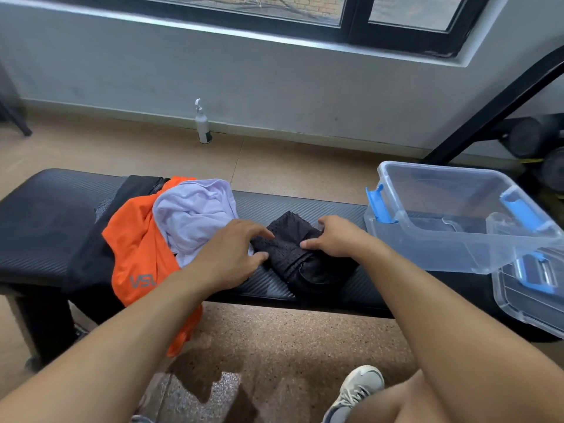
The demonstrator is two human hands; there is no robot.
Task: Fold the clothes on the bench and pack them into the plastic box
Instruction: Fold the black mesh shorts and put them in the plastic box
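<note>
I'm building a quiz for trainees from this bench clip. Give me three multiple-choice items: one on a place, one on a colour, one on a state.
1. Where does the plastic box stand?
A. on the floor under the window
B. on the bench's right end
C. on the unfolded pile

2. What colour is the garment with grey lettering?
A. orange
B. green
C. yellow

3. What state is the box in?
A. lid clipped shut
B. full of clothes
C. open, with no clothes in it

Answers: 1 B, it stands on the bench, right of the black mesh garment under the left hand and right hand. 2 A, the orange garment bears the letters. 3 C, its lid lies beside it and the clear walls show no clothes.
</note>
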